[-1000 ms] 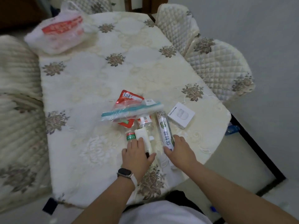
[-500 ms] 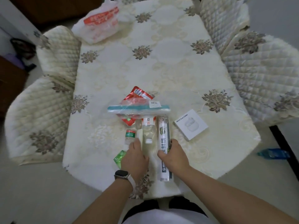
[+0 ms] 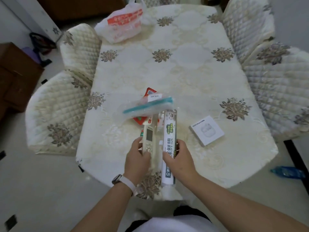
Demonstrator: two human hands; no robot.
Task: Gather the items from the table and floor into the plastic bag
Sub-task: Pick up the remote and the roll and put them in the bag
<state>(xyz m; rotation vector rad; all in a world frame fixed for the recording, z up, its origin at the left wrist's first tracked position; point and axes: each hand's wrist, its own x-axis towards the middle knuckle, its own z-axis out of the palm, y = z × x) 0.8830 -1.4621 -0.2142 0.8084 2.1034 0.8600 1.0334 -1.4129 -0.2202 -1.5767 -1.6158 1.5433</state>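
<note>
My left hand grips a cream remote control by its lower end, lifted above the table. My right hand holds a long white roll of cling film around its middle. A clear zip bag with a teal strip lies over a red packet just beyond them. A small green-labelled bottle peeks out behind the remote. A white earbuds box lies to the right. The white plastic bag with red print sits at the table's far left corner. A blue bottle lies on the floor at right.
Quilted chairs stand on both sides of the table, with more at the right. A dark wooden cabinet is at the left wall. Black items lie on the floor by the left edge.
Both hands have closed on their items and raised them: the left now holds the remote upright off the cloth, the right has lifted the roll. The view has tilted toward the table's far end.
</note>
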